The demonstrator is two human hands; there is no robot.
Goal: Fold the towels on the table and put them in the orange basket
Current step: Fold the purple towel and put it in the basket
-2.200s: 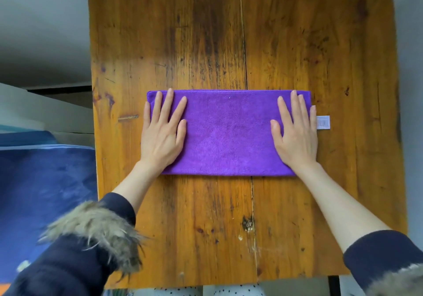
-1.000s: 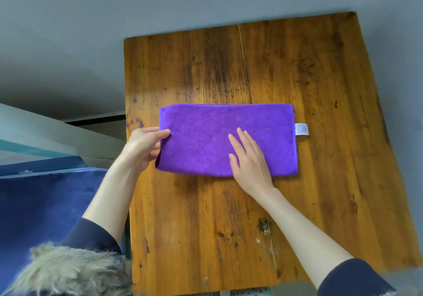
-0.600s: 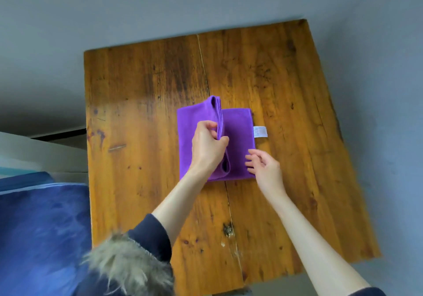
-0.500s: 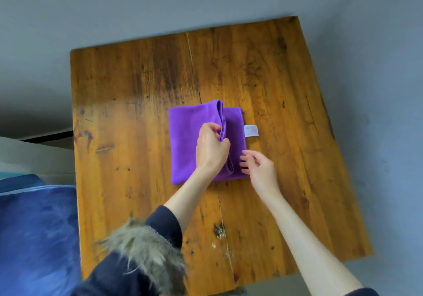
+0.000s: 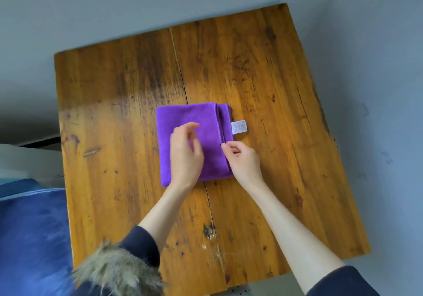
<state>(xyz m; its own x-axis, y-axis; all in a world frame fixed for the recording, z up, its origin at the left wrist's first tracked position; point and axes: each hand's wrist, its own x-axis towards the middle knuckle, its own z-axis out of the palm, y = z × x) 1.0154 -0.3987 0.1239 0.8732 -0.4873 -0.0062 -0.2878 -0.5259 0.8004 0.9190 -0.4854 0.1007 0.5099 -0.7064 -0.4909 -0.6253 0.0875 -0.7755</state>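
A purple towel lies folded into a near square in the middle of the wooden table, its white label sticking out at the right edge. My left hand hovers over the towel's near half, blurred, fingers apart and curled, holding nothing. My right hand rests at the towel's right edge, its fingertips pinched at the layered edges. The orange basket is not in view.
A blue fabric surface lies low at the left beside the table. A pale ledge sits above it. Grey floor surrounds the table on the far and right sides.
My left hand carried the towel's left half over to the right, laid it flat and let go. My right hand moved from the towel's middle to its right edge.
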